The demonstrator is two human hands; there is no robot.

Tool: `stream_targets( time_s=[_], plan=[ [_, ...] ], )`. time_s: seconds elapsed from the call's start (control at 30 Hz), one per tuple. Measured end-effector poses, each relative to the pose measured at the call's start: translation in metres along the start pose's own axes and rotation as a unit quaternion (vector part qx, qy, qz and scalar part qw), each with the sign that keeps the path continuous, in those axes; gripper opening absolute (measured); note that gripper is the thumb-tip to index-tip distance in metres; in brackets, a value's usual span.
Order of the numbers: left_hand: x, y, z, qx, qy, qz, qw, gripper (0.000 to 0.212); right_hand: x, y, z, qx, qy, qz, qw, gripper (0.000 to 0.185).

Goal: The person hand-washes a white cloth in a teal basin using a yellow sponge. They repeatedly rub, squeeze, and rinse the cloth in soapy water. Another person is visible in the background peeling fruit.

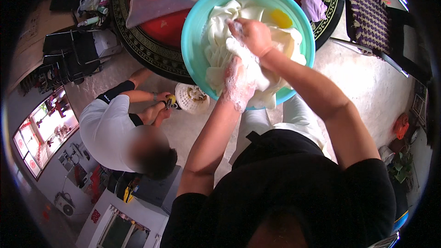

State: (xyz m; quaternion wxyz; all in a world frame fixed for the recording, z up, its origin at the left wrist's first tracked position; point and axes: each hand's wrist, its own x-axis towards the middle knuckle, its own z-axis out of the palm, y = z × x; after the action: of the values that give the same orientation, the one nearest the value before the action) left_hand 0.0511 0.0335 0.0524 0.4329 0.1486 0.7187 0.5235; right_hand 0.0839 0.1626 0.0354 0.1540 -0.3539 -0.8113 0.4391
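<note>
A turquoise basin (pixel 193 41) stands at the edge of a round table, with wet white cloth (pixel 289 43) heaped in it. My left hand (pixel 237 79), covered in suds up to the wrist, grips a bunched part of the cloth near the middle. Just above it, my right hand (pixel 253 34) is curled over the same bunch, with foam around its fingers. Close to the basin's upper right wall, a yellow object (pixel 281 18), perhaps a bar of soap, lies on the cloth.
The round table (pixel 155 53) has a dark patterned rim and holds a lilac cloth (pixel 313 6). On the left a seated person (pixel 106 127) bends over a white perforated basket (pixel 184 101), holding a small yellow item. A chair with a woven cover (pixel 368 17) stands at the right.
</note>
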Motion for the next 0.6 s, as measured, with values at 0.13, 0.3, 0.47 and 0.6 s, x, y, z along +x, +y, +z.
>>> stream_targets(
  time_s=[0.13,0.3,0.47,0.6],
  plan=[
    [0.006,-0.029,-0.016,-0.274,0.014,-0.135,0.952,0.031,-0.072,-0.043,0.011,0.097,0.014,-0.045,0.994,0.031],
    [-0.014,-0.010,-0.018,-0.433,0.009,-0.201,0.879,0.036,-0.053,-0.010,0.011,0.029,-0.085,-0.169,0.981,0.022],
    [-0.025,0.027,-0.045,-0.479,-0.015,-0.198,0.855,0.055,0.015,0.039,-0.052,-0.084,-0.197,-0.046,0.976,0.046],
    [-0.035,0.045,-0.073,-0.508,-0.042,-0.136,0.849,0.075,-0.008,0.075,-0.088,-0.047,-0.263,-0.128,0.955,0.056]
  ],
)
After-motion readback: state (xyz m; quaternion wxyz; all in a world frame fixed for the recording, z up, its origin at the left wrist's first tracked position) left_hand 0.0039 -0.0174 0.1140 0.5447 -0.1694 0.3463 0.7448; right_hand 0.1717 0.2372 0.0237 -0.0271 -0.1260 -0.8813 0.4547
